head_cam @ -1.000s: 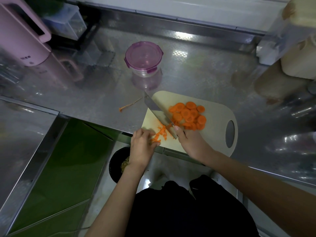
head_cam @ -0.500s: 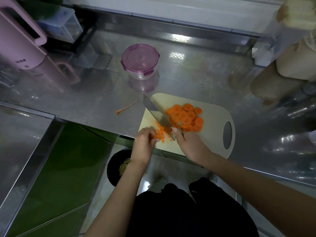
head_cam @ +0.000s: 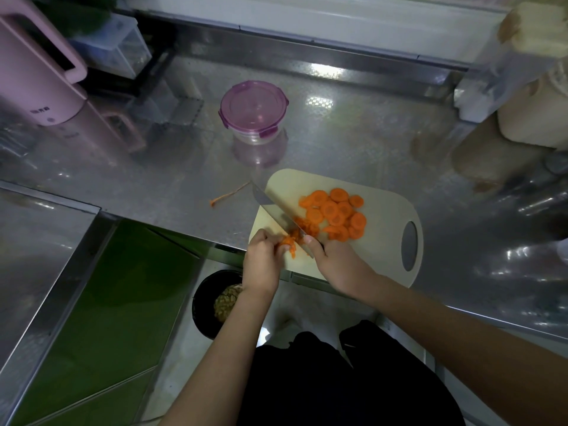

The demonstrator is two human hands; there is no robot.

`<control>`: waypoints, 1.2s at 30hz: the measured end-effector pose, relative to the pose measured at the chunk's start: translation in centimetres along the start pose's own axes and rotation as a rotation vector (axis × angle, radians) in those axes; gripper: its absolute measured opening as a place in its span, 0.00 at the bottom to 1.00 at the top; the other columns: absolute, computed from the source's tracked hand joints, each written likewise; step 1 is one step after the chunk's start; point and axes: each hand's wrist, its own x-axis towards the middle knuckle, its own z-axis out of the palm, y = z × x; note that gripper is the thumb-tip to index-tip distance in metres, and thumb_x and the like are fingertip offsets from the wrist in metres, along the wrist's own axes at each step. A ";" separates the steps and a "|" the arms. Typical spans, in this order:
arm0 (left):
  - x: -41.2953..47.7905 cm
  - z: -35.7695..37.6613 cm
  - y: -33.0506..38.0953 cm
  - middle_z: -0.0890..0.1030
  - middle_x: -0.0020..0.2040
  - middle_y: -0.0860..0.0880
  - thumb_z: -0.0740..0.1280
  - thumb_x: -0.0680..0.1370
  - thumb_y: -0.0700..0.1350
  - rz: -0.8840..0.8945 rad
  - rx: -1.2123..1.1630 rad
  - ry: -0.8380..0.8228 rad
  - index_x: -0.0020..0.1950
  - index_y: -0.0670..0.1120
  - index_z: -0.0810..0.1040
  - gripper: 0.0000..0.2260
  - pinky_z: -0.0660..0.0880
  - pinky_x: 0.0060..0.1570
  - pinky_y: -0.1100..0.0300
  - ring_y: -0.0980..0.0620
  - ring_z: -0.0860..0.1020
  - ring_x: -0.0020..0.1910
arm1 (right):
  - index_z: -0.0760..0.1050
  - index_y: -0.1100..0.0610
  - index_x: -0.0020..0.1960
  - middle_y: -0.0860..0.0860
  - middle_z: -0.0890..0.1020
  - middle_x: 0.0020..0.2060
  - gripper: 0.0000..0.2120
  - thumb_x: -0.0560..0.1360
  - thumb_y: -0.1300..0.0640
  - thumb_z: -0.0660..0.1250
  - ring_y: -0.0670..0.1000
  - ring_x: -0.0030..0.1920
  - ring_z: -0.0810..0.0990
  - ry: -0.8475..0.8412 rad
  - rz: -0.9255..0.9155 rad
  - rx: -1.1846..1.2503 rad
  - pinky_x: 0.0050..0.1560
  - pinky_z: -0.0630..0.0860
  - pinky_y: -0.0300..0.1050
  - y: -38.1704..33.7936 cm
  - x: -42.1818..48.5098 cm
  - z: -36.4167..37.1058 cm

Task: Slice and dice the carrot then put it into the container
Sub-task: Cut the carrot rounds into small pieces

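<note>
Carrot strips (head_cam: 290, 242) under the knife (head_cam: 276, 207) on a beige cutting board (head_cam: 384, 210)

The strips lie at the near left corner of the board, pinched under the curled fingertips of the left hand (head_cam: 262, 261); the knife blade stands just to their right, and the right hand (head_cam: 335, 262) is closed around its handle. A pile of round carrot slices (head_cam: 335, 213) lies on the board on the far side of the blade. The round container (head_cam: 253, 110), with its purple lid on, stands further back on the steel counter (head_cam: 338, 142), well apart from the board. A thin carrot scrap (head_cam: 229, 196) lies on the counter near the knife tip, and a pink kettle (head_cam: 33, 81) stands at the far left
</note>
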 end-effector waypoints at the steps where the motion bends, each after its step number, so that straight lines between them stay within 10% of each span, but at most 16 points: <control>1: 0.0 0.1 0.0 0.77 0.48 0.43 0.69 0.75 0.41 -0.010 0.004 0.004 0.56 0.39 0.81 0.12 0.71 0.50 0.60 0.47 0.76 0.47 | 0.67 0.60 0.34 0.53 0.71 0.26 0.26 0.81 0.44 0.49 0.51 0.29 0.71 0.004 -0.002 -0.003 0.33 0.67 0.44 0.1 0.1 0.2; 15: -0.4 0.4 0.0 0.77 0.47 0.43 0.69 0.75 0.40 0.011 0.049 0.024 0.54 0.38 0.82 0.10 0.76 0.45 0.51 0.45 0.77 0.45 | 0.71 0.59 0.34 0.52 0.73 0.28 0.26 0.81 0.44 0.50 0.55 0.34 0.76 0.054 -0.008 -0.057 0.35 0.68 0.44 -0.3 1.0 1.9; 28: -0.2 0.0 -0.1 0.72 0.47 0.48 0.70 0.74 0.46 0.013 0.008 -0.028 0.62 0.40 0.78 0.18 0.69 0.51 0.65 0.50 0.74 0.46 | 0.67 0.56 0.31 0.50 0.72 0.28 0.24 0.82 0.46 0.51 0.46 0.32 0.71 0.037 -0.027 0.080 0.36 0.63 0.42 -0.3 0.6 -0.8; 36: -0.5 -0.1 -0.3 0.72 0.61 0.45 0.70 0.74 0.49 0.057 0.196 -0.064 0.65 0.44 0.75 0.22 0.66 0.64 0.54 0.45 0.69 0.61 | 0.65 0.51 0.31 0.47 0.70 0.29 0.22 0.82 0.47 0.50 0.46 0.34 0.70 0.051 -0.053 0.078 0.39 0.62 0.42 -0.2 -0.6 -1.8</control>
